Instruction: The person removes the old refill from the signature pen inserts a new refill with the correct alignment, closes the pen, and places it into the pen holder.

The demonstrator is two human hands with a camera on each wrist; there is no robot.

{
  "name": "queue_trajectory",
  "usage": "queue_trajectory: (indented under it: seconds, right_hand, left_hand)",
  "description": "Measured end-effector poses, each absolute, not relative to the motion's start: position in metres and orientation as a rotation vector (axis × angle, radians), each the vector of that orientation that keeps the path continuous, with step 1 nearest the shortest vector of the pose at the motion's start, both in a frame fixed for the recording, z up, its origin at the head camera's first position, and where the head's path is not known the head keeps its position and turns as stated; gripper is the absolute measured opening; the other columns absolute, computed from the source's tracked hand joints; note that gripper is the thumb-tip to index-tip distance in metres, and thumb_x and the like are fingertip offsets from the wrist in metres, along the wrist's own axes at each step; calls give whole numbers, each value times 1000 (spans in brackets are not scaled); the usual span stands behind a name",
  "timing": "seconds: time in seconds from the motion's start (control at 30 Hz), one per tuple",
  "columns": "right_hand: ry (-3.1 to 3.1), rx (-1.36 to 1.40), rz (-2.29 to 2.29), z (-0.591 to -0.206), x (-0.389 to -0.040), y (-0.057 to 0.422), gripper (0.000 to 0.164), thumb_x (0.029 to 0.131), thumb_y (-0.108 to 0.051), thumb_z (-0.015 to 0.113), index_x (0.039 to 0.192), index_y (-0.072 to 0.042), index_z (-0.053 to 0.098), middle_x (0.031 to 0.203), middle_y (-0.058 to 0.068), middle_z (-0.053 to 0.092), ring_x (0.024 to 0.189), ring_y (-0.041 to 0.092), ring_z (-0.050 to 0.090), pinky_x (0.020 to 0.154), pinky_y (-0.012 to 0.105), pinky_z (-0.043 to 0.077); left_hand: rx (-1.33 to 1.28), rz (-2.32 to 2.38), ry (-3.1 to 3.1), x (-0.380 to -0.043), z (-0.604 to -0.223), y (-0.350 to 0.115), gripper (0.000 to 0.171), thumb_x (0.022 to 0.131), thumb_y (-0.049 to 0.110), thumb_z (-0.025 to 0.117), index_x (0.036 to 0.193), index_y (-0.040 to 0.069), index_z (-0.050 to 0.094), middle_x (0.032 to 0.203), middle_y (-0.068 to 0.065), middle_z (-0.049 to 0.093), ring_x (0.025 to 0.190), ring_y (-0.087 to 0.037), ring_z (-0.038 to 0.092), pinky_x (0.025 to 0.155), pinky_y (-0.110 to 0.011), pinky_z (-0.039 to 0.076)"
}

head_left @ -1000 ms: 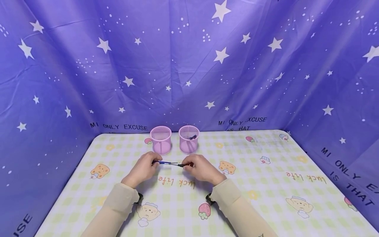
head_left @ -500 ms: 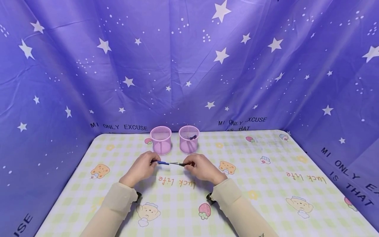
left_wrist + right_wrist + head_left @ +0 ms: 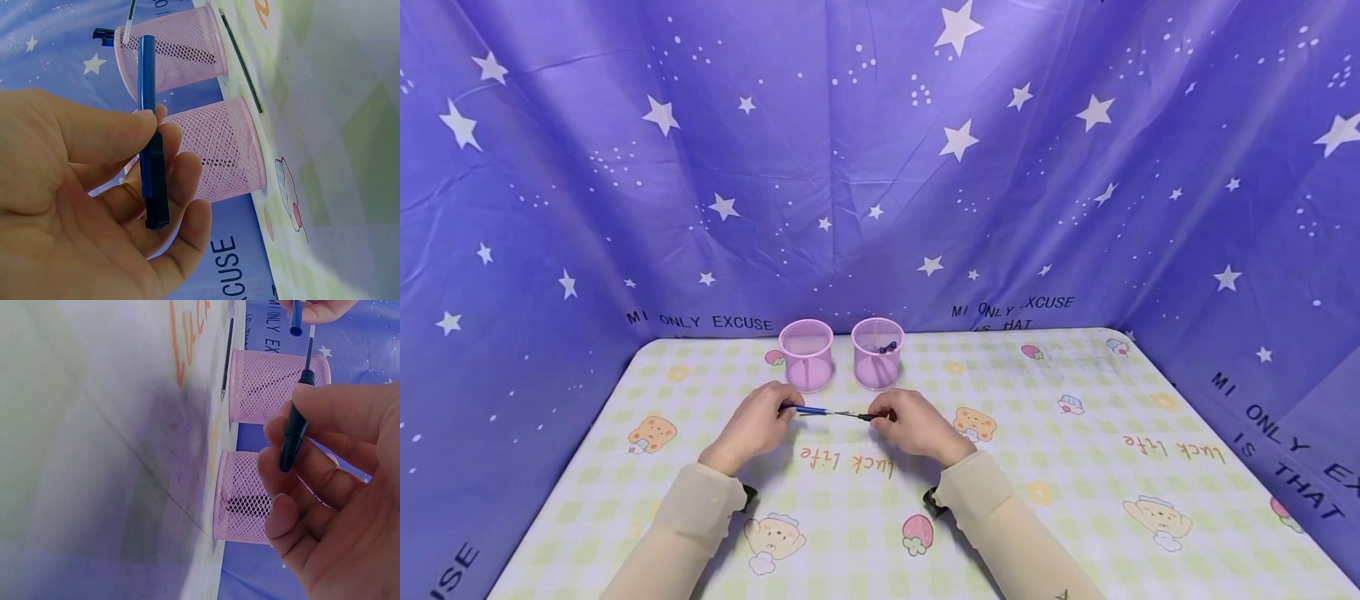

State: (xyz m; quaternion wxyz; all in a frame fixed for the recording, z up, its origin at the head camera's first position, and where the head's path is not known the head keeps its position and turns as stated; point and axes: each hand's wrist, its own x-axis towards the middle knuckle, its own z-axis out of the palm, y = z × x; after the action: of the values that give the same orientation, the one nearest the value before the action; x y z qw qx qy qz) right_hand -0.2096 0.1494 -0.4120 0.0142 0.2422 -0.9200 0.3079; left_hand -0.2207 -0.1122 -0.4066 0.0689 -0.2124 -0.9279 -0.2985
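In the head view, my left hand (image 3: pixel 760 427) pinches a blue pen barrel (image 3: pixel 146 75) with a black clip end, between thumb and fingers. My right hand (image 3: pixel 916 427) pinches the black tip section of a pen (image 3: pixel 295 428), and a thin refill (image 3: pixel 310 353) sticks out of it towards the barrel. The barrel's open end faces the refill's pale end, with a small gap between them in the right wrist view. Both parts are held above the table. A dark thin stick, perhaps another refill (image 3: pixel 242 65), lies on the tablecloth below.
Two pink mesh pen cups stand side by side just beyond the hands: a left cup (image 3: pixel 806 367) and a right cup (image 3: pixel 877 371). Dark pen parts (image 3: pixel 888 347) show in the right cup. The checked tablecloth (image 3: pixel 1037 542) meets a purple star curtain (image 3: pixel 820 167) behind.
Both hands have drifted slightly apart, the left one a little to the left with the blue barrel. The grips look the same.
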Motion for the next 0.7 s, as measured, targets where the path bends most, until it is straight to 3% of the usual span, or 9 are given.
queue_trajectory:
  seconds: [0.7]
  right_hand:
    - [-2903, 732, 939, -413, -211, 150, 9, 88, -11, 65, 93, -13, 72, 80, -8, 61, 71, 8, 53, 67, 27, 46]
  left_hand:
    - [-632, -885, -2799, -219, -405, -111, 17, 81, -7, 61, 85, 8, 67, 85, -4, 61, 81, -19, 56, 81, -42, 46]
